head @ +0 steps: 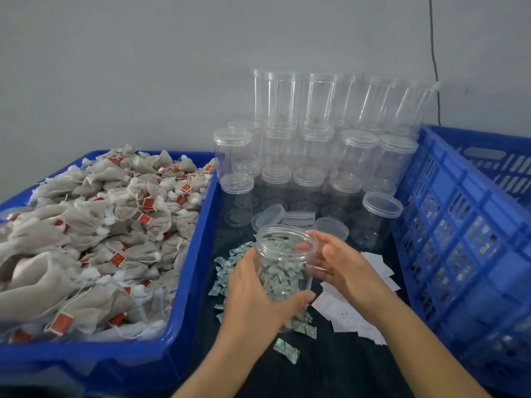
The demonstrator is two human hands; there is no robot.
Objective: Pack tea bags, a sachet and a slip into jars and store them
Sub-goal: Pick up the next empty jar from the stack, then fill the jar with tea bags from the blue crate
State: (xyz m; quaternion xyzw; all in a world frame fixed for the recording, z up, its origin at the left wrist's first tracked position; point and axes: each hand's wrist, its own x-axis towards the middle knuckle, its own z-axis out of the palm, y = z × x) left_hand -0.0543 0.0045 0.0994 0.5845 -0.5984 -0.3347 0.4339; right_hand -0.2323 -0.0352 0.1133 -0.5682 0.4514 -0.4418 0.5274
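Observation:
A clear, lidless plastic jar [283, 254] is held tilted above a dark cloth. My left hand [258, 294] grips its lower body from the left, thumb under it. My right hand [342, 265] holds the jar's right side near the rim, fingertips on the rim. Small green-white sachets [227, 271] lie heaped behind and below the jar, showing through its wall. White paper slips [347, 317] are spread under my right forearm. Beige tea bags with red tags [94, 239] fill the blue tub [189, 282] on the left.
Several clear lidded jars [316, 168] stand stacked in rows at the back against the grey wall. Loose lids [296, 218] lie just behind the held jar. A blue slatted crate [465, 239] stands on the right. One sachet [287, 350] lies alone near the front.

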